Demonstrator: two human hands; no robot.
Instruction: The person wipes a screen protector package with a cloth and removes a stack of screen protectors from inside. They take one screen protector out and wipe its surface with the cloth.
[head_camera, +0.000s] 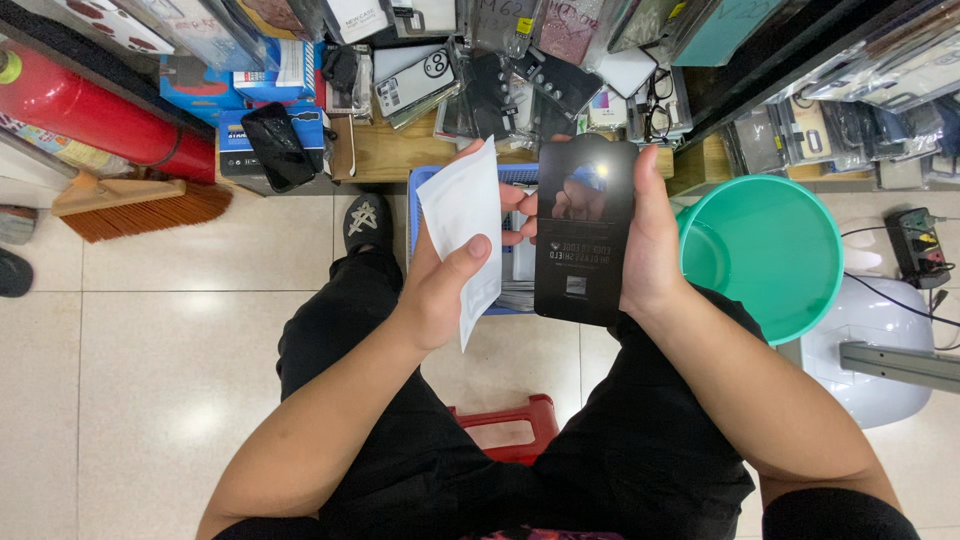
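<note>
My left hand (440, 285) grips a flat white sleeve (463, 225), thumb on its face, tilted a little to the left. My right hand (648, 245) holds a glossy black flat package (585, 230) upright by its right edge; fingertips show at its top left. The two packages sit side by side, almost touching, above a blue basket (420, 185) on the floor. I am seated, with my black-trousered legs below the hands.
A green plastic bucket (775, 250) stands to the right, next to a white stool (880, 330) and a power strip (920, 245). Shelves of packaged phone cases (500, 70) fill the top. A red cylinder (90, 110) and broom (140, 205) lie left. A red stool (510, 420) is under me.
</note>
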